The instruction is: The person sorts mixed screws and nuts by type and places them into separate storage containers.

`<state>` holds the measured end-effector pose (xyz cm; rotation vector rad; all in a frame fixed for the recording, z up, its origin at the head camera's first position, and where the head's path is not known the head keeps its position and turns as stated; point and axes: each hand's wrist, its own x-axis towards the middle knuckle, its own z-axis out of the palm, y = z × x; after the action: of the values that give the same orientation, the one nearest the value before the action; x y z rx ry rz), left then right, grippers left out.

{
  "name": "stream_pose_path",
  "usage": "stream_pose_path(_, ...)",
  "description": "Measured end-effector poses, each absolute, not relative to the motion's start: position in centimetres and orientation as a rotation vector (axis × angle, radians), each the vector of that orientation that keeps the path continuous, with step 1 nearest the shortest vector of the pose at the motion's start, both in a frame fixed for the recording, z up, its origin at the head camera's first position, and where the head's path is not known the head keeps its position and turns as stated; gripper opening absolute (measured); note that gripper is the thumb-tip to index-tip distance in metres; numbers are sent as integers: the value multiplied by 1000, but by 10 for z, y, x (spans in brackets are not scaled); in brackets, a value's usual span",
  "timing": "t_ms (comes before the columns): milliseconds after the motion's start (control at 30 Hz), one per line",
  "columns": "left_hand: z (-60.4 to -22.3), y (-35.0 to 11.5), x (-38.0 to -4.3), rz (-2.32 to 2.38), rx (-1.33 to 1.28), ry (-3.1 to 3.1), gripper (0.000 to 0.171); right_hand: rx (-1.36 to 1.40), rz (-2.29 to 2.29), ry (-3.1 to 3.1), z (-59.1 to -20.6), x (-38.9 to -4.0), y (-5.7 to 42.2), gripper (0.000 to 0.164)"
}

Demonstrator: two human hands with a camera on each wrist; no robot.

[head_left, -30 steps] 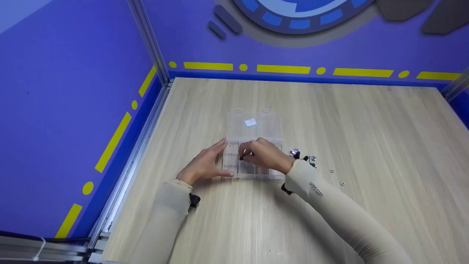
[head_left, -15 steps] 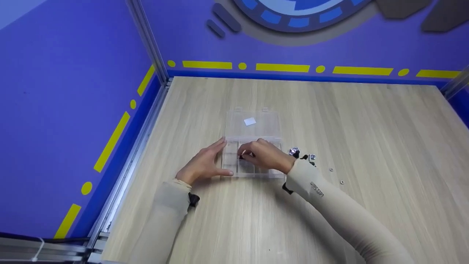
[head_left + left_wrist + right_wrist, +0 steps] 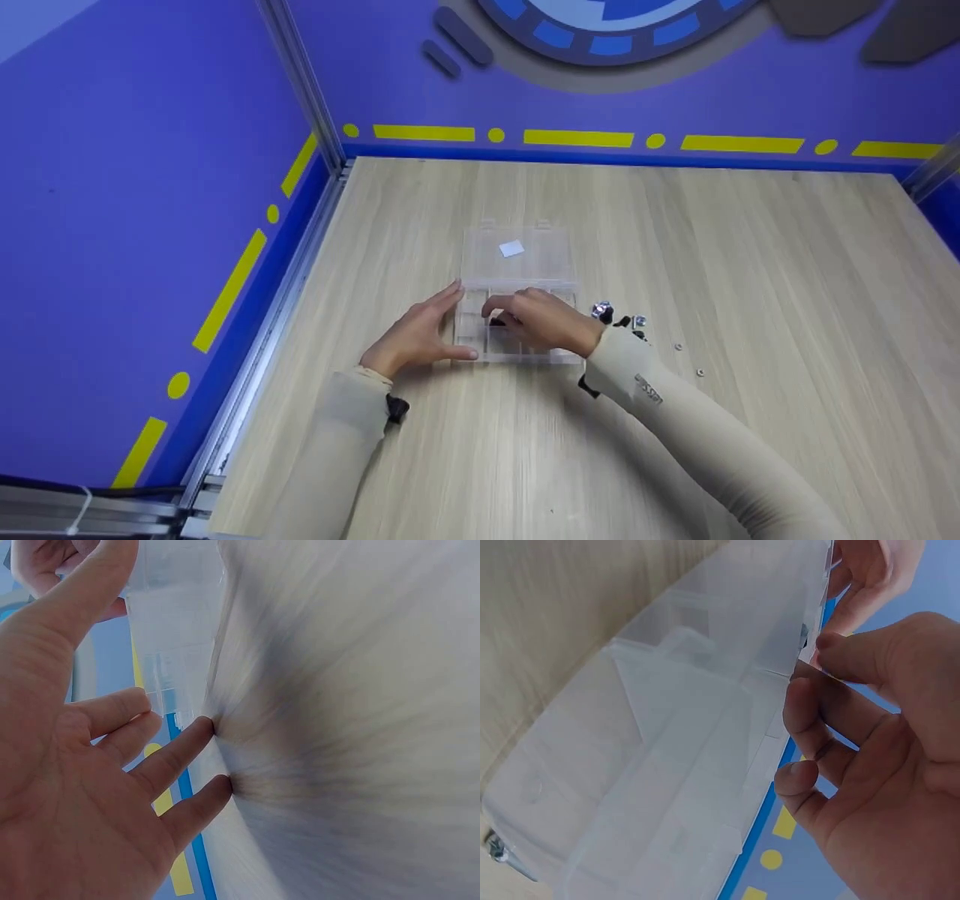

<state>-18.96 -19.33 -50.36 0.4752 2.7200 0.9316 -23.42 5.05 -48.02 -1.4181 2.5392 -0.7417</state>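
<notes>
Head view. My left hand (image 3: 416, 334): one, open, fingers straight and thumb spread, set along the left side of a clear plastic box (image 3: 536, 361); thumb over its near left corner. My right hand (image 3: 544, 319): one, above the compartments, fingers loosely bent. Box: one, lying open between and beneath my hands. Lid (image 3: 551, 259): one, folded back beyond both hands, bearing a white label (image 3: 511, 248). Dark piece (image 3: 496, 322): one, small, under my right thumb and forefinger, within the box outline. Shiny metal parts (image 3: 601, 310): a few, with black bits (image 3: 622, 322) among them, just right of my right wrist. Small nuts (image 3: 700, 373): two, farther right of that wrist. Desk (image 3: 795, 300): pale wood grain, under all of it. Sleeves (image 3: 697, 427): two, beige, one to each arm.

Left wrist view. My left palm in full; two fingertips (image 3: 204, 724) touch the desk beside the box, two others are raised. Part of my right hand shows past my left thumb.

Right wrist view. Box wall beside my right hand, whose thumb and forefinger stand parted, the remaining fingers loosely curved, grip released. My left hand lies beyond.
</notes>
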Motion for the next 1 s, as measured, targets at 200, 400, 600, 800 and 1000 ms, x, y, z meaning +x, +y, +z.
stream_pose_path(200, -505, -193, -190, 928, 470, 2725, 110, -1474, -689, 2567, -481, -232, 51, 29)
stream_pose_path(400, -505, -192, -190, 934, 459, 2719, 111, -1471, -672, 2560, -481, -232, 51, 30)
stream_pose_path(600, -505, -192, -190, 937, 465, 2716, 110, -1433, -668, 2556, -482, -231, 53, 32)
stream_pose_path(800, -506, -190, -185, 922, 431, 2703, 113, -1381, -691, 2579, -478, -229, 64, 40)
stream_pose_path(1000, -502, -191, -185, 913, 468, 2709, 113, -1328, -753, 2699, -468, -233, 90, 41)
